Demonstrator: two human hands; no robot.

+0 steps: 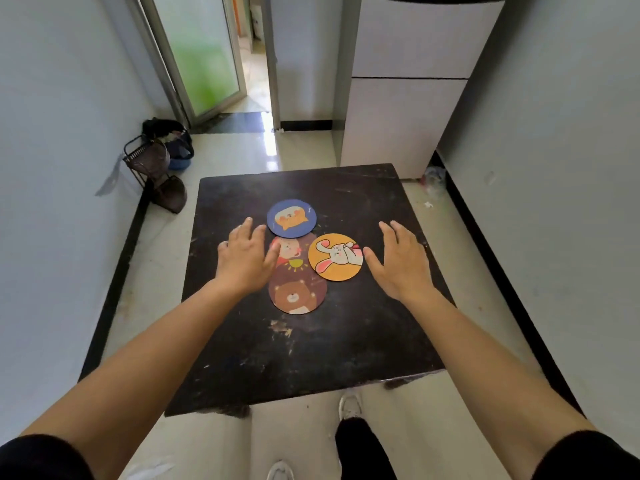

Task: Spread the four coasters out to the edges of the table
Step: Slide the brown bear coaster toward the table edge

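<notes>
Four round coasters lie bunched near the middle of the black table (346,341). The blue coaster (291,218) is farthest from me. A dark coaster with a pink figure (294,252) lies below it, partly under its neighbours. The brown bear coaster (298,292) is nearest to me. The yellow rabbit coaster (335,257) lies at the right. My left hand (244,259) hovers open at the left of the bunch, covering part of the dark coaster. My right hand (398,261) is open just right of the yellow coaster, thumb at its rim.
A white fridge (408,98) stands beyond the table's far right corner. A black wire rack (145,161) and bags sit on the floor at the far left. Walls run close along both sides. My feet show below the table's near edge.
</notes>
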